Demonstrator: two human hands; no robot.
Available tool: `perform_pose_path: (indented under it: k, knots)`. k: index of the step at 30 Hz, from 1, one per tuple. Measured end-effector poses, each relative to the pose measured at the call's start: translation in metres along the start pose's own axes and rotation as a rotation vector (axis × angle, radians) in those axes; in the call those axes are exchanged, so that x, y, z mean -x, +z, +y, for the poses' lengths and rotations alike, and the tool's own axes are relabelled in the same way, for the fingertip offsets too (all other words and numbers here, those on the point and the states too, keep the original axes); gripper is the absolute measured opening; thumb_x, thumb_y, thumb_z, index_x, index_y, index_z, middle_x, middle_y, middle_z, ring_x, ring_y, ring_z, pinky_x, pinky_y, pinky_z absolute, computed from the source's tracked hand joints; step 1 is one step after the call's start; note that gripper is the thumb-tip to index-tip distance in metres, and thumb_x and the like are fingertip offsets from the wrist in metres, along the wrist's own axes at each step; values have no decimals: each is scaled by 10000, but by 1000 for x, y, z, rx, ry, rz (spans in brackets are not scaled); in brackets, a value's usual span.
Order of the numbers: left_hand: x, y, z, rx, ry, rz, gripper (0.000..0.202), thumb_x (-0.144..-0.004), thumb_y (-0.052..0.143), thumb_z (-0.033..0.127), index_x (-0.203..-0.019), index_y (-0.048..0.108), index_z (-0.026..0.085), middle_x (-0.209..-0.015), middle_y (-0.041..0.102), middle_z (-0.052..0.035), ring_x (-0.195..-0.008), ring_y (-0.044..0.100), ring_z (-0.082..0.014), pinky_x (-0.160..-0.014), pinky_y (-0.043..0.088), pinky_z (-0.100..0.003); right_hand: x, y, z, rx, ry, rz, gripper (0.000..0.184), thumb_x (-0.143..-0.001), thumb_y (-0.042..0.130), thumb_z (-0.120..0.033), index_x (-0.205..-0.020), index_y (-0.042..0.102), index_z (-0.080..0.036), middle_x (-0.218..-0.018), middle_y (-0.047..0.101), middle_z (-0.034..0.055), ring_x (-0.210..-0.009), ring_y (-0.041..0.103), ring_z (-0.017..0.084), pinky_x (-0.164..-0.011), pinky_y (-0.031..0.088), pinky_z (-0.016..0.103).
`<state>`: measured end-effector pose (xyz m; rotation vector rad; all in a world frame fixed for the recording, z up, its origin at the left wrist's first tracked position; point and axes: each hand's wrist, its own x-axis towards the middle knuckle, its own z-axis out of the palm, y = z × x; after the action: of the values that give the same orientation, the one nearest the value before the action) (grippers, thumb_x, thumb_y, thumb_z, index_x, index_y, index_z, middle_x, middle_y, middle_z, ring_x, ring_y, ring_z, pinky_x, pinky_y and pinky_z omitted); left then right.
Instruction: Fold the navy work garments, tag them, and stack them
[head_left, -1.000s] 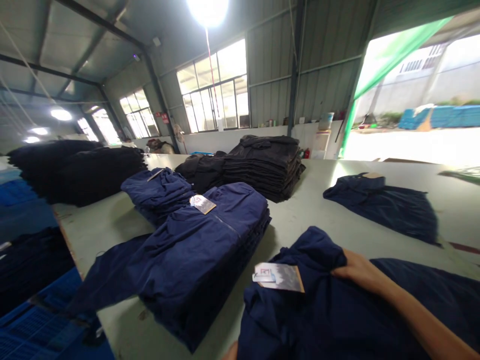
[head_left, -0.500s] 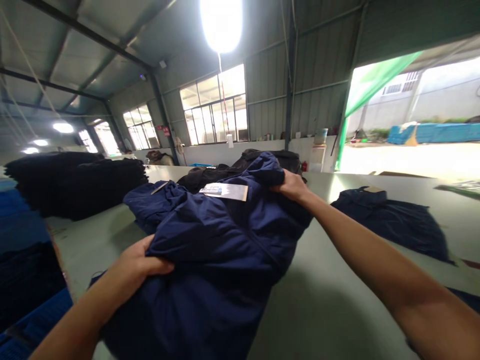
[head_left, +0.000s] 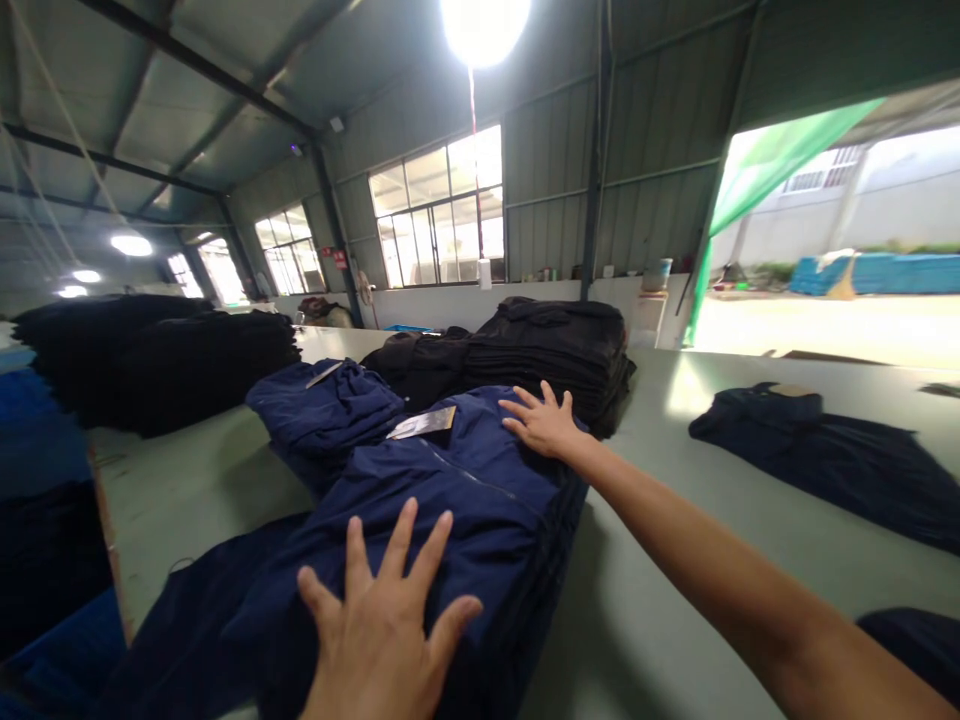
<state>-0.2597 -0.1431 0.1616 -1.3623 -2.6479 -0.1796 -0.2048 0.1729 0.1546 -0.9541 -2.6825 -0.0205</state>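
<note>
A navy blue jacket [head_left: 480, 475] lies on top of a stack of navy garments in front of me. It has a zip line, and a paper hang tag [head_left: 424, 424] rests on it. My left hand [head_left: 386, 610] is over the near part of the jacket, fingers spread. Farther off, my right hand [head_left: 546, 422] rests on the jacket's far right part, its fingers also spread. Neither holds anything. Just left of the tag is another folded navy garment [head_left: 322, 405] with its own tag.
Behind the jacket stands a stack of black garments [head_left: 555, 345]. A larger dark pile [head_left: 157, 365] is at the left, beside blue crates [head_left: 45, 430]. More navy garments [head_left: 825, 450] lie on the right of the pale table [head_left: 645, 600]. A lamp [head_left: 486, 25] hangs overhead.
Both hands have let go of the jacket's fabric and opened out flat. The raised cloth has come down onto the stack, showing more of the black pile behind. My left hand moved right and nearer.
</note>
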Motion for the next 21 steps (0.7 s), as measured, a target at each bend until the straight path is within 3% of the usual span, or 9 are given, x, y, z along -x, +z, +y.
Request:
perform_pose_path:
  k: [3, 7, 10, 13, 17, 21]
  knots:
    - [5, 30, 1, 20, -21, -88, 561, -716, 446, 585, -1253, 304, 511, -1469, 202, 43, -1267, 74, -525, -765, 92, -814, 9, 12, 16, -44, 64, -126, 578, -781, 150, -706, -1288, 318, -486, -1462, 204, -72, -1296, 22, 446, -886, 15, 755]
    - [-2, 57, -15, 35, -1, -120, 544, -735, 427, 567, -1256, 286, 505, -1468, 200, 54, -1278, 126, -489, -815, 166, -774, 10, 35, 31, -173, 112, -209, 550, -789, 127, -699, -1294, 255, -523, -1462, 201, -86, -1280, 194, 397, -910, 185, 702]
    - [-5, 56, -15, 7, 3, -82, 521, -753, 426, 532, -1257, 298, 489, -1463, 218, 52, -1285, 147, -466, -848, 188, -747, 9, 45, 31, -182, 127, -188, 530, -810, 156, -669, -1305, 252, -504, -1460, 212, -76, -1276, 224, 372, -915, 231, 672]
    - [0, 42, -5, -30, -21, -68, 502, -757, 439, 512, -1245, 331, 482, -1444, 268, 53, -1282, 181, -452, -863, 198, -732, 20, 41, 28, -178, 139, -133, 488, -855, 160, -590, -1311, 284, -466, -1464, 199, -76, -1307, 142, 353, -941, 187, 672]
    - [20, 24, 11, -94, 25, 60, 425, -808, 404, 404, -1229, 448, 378, -1378, 392, -8, -1281, 256, -385, -902, 122, -731, 68, 28, 35, -157, 109, -31, 443, -890, 178, -501, -1302, 325, -438, -1465, 190, -87, -1335, 50, 298, -976, 146, 652]
    - [48, 30, 36, -29, 251, 197, 396, -840, 352, 315, -1210, 492, 340, -1359, 415, -11, -1283, 295, -308, -963, 63, -688, 153, 25, 60, -156, 101, -26, 446, -892, 206, -490, -1293, 375, -389, -1443, 271, -39, -1330, 116, 286, -990, 169, 620]
